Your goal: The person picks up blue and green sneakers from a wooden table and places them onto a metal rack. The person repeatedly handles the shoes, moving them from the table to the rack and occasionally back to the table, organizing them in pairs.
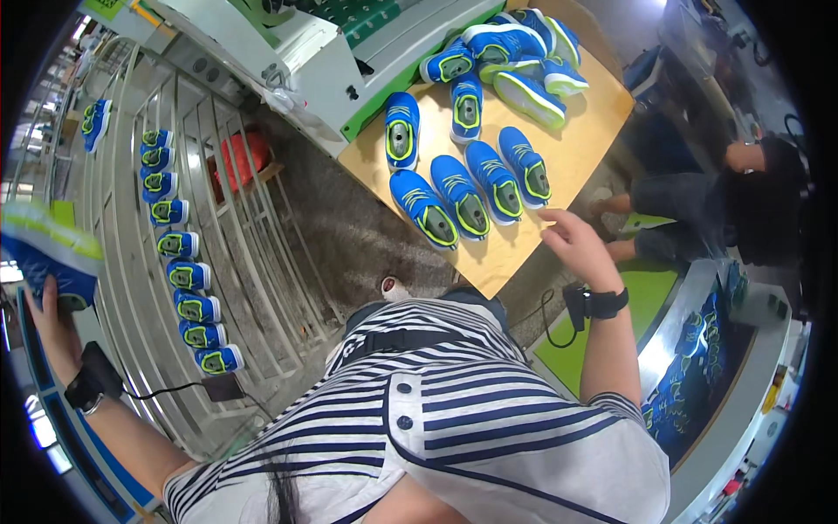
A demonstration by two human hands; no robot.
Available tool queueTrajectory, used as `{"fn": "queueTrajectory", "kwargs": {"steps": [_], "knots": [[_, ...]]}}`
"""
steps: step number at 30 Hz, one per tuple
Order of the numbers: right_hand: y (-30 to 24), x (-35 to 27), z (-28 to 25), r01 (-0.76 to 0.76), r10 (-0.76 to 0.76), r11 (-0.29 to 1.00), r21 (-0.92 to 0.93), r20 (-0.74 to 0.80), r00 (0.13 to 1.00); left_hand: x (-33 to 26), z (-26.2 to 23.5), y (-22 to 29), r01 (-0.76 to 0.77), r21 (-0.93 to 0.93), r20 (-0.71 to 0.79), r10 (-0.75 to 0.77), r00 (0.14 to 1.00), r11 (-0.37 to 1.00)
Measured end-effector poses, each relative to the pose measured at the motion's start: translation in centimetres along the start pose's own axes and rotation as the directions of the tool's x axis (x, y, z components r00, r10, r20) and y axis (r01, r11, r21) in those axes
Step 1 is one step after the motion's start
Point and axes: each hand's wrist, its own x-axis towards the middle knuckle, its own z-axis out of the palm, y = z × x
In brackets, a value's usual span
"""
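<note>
My left hand (pixel 48 325) is out at the far left, gripping a blue shoe with a lime-green sole (pixel 44 253) by its underside, close to the metal rack. My right hand (pixel 578 244) hovers with fingers spread over the near edge of a wooden table (pixel 576 144), holding nothing. The nearest things to it are three blue shoes lying in a row (pixel 467 194), toes toward me. More blue shoes (pixel 515 48) are piled at the table's far end.
A grey metal rack (pixel 131 218) on the left carries a column of several blue shoes (pixel 179 244). A white and green machine (pixel 332 52) stands behind the table. Another person (pixel 742 205) sits at the right. A tray of blue shoe parts (pixel 698 358) lies at lower right.
</note>
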Motion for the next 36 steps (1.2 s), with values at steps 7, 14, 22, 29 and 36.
{"fn": "queueTrajectory", "kwargs": {"steps": [7, 14, 22, 29, 36], "knots": [[1.6, 1.7, 1.1, 0.063, -0.059, 0.997, -0.047, 0.079, 0.995, 5.5, 14.8, 37.9, 0.595, -0.803, 0.592, -0.082, 0.802, 0.019], [8.9, 9.0, 1.4, 0.181, -0.241, 0.961, -0.209, -0.307, 0.921, 4.2, 32.9, 55.5, 0.422, -0.735, 0.511, 0.025, 0.859, 0.532], [11.3, 12.7, 4.1, 0.134, -0.111, 0.988, 0.081, -0.242, 0.964, 2.7, 36.6, 57.3, 0.481, -0.860, 0.505, 0.137, 0.852, 0.172], [8.3, 12.5, -6.4, 0.048, 0.024, 0.929, 0.366, -0.190, 0.982, 6.9, 30.8, 57.8, 0.675, -0.616, 0.753, -0.055, 0.655, -0.407], [-8.0, 29.1, -16.5, 0.578, -0.534, 0.815, -0.040, -0.440, 0.722, 25.2, 26.6, 55.8, 0.190, -0.979, 0.149, -0.375, 0.915, 0.076]]}}
